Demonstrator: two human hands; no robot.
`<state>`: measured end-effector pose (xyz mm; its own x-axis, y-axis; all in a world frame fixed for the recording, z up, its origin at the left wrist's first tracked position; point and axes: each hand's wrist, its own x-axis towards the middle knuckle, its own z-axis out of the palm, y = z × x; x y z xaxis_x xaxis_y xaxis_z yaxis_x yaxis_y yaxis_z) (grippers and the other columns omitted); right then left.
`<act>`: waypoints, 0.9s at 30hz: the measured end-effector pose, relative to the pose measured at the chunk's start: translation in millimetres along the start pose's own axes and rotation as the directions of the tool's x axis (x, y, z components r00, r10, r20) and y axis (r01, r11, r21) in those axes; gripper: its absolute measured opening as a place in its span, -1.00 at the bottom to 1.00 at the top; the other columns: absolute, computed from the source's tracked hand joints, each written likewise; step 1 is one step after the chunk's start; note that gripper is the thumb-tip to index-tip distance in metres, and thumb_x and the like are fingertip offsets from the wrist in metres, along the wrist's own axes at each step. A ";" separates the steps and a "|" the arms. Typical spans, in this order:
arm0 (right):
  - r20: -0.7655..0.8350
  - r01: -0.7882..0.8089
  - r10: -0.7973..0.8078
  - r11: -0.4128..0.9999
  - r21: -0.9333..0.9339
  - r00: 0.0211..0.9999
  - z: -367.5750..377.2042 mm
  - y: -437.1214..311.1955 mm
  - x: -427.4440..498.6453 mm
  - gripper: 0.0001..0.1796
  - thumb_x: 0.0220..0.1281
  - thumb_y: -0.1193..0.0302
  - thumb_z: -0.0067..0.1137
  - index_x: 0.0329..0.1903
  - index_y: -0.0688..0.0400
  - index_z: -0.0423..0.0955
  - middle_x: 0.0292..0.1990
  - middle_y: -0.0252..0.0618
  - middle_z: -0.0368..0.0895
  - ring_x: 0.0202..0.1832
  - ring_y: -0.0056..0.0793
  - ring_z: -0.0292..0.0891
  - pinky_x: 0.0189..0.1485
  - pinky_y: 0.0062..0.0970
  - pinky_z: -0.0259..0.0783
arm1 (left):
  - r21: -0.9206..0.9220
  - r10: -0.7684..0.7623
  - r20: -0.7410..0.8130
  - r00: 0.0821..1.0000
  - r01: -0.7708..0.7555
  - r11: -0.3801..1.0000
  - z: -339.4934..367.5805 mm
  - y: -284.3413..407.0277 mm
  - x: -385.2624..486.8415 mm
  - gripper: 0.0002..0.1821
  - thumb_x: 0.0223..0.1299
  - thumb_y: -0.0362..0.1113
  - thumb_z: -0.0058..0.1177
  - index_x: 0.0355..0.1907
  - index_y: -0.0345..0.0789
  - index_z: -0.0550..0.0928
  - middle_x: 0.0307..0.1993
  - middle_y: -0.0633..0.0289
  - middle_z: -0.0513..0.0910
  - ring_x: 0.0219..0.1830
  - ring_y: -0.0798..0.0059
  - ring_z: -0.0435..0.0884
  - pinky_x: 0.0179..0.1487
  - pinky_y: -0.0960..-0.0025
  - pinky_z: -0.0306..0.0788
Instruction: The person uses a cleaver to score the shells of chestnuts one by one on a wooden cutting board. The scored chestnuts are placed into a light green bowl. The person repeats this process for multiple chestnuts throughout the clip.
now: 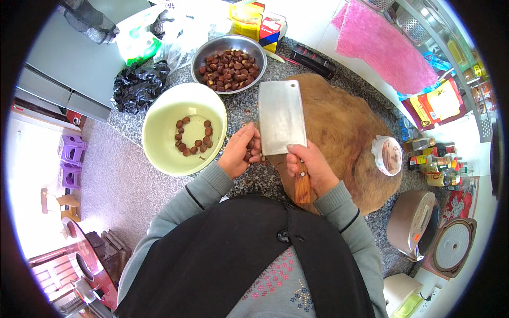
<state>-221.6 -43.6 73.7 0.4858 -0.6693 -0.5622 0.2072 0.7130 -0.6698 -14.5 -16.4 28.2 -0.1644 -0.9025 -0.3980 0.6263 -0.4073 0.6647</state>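
My right hand (316, 167) grips a cleaver (281, 119) by its wooden handle (302, 187). The broad steel blade lies flat to the view over the left edge of a round wooden chopping board (342, 127). Cupped beside the blade, my left hand (240, 150) holds brown chestnuts (249, 150); its fingers hide part of them. To the left, a pale yellow-green plastic basin (153, 131) has several chestnuts (193, 150) spread on its bottom. Behind it, a steel bowl (195, 71) holds a heap of chestnuts (230, 69).
Black plastic bag (139, 85) and boxes (272, 30) crowd the back of the granite counter (250, 183). A lidded plastic tub (387, 155) sits on the board's right. Bottles (433, 163) and an open rice cooker (409, 222) stand right. A pink towel (381, 47) hangs behind.
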 end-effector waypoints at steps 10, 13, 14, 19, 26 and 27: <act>-0.125 0.118 -0.119 0.993 -0.014 0.985 -12.8 -7.7 -4.0 -0.84 0.31 0.45 0.03 -0.10 0.15 0.33 -0.56 -0.35 0.44 -0.64 -0.57 0.37 -0.60 -0.49 0.36 | 0.944 0.712 0.276 0.646 -0.323 -0.072 -29.4 -24.2 22.5 -0.53 0.37 -0.30 0.03 0.29 -0.32 0.37 -0.16 0.01 0.61 -0.23 0.12 0.62 -0.23 0.25 0.52; -0.146 0.155 -0.164 0.985 -0.072 0.976 -15.7 -3.8 -5.9 -0.86 0.31 0.44 0.03 -0.13 0.17 0.34 -0.56 -0.35 0.44 -0.65 -0.57 0.37 -0.62 -0.51 0.35 | 0.962 0.649 0.264 0.713 -0.247 -0.120 -16.1 -20.8 11.2 -0.52 0.30 -0.39 0.06 0.27 -0.35 0.38 -0.04 -0.09 0.58 -0.01 -0.10 0.56 -0.04 0.12 0.51; -0.153 0.162 -0.173 0.983 -0.082 0.973 -18.4 -2.5 -6.2 -0.86 0.32 0.44 0.03 -0.14 0.18 0.35 -0.56 -0.35 0.43 -0.65 -0.57 0.37 -0.62 -0.51 0.34 | 0.951 0.664 0.300 0.685 -0.274 -0.147 -18.2 -23.5 12.9 -0.51 0.31 -0.40 0.06 0.28 -0.34 0.36 -0.03 -0.05 0.59 -0.03 -0.06 0.59 -0.01 0.16 0.52; -0.188 0.159 -0.186 0.975 -0.153 0.964 -15.2 -4.0 -9.3 -0.87 0.32 0.43 0.03 -0.15 0.19 0.34 -0.56 -0.35 0.43 -0.65 -0.57 0.36 -0.63 -0.53 0.32 | 0.609 0.524 -0.088 0.847 -0.371 0.701 -12.3 -8.1 11.1 -0.68 0.50 -0.18 -0.16 0.09 -0.38 0.42 -0.11 0.00 0.60 -0.33 0.34 0.60 -0.38 0.40 0.47; -0.199 0.181 -0.217 0.966 -0.183 0.956 -21.2 -1.1 -8.7 -0.86 0.29 0.43 0.02 -0.17 0.20 0.34 -0.58 -0.35 0.42 -0.67 -0.58 0.36 -0.62 -0.53 0.28 | -0.066 0.027 -0.245 0.969 -0.044 0.997 5.3 18.4 4.5 -0.63 0.55 -0.09 -0.28 0.03 -0.38 0.42 -0.05 0.06 0.58 -0.32 0.51 0.55 -0.48 0.60 0.31; -0.198 0.179 -0.216 0.966 -0.188 0.956 -23.5 0.1 -7.8 -0.86 0.29 0.43 0.02 -0.17 0.20 0.34 -0.58 -0.35 0.42 -0.67 -0.58 0.36 -0.62 -0.53 0.28 | -0.101 -0.011 -0.218 0.976 -0.012 0.995 7.7 20.1 3.1 -0.63 0.55 -0.10 -0.26 0.06 -0.39 0.41 -0.02 0.04 0.57 -0.27 0.50 0.56 -0.46 0.61 0.30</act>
<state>-245.3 -43.2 66.7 0.2516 -0.8351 -0.4892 0.1274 0.5296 -0.8386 -8.3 -28.5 45.2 -0.0008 -0.8457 -0.5337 0.7017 -0.3807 0.6023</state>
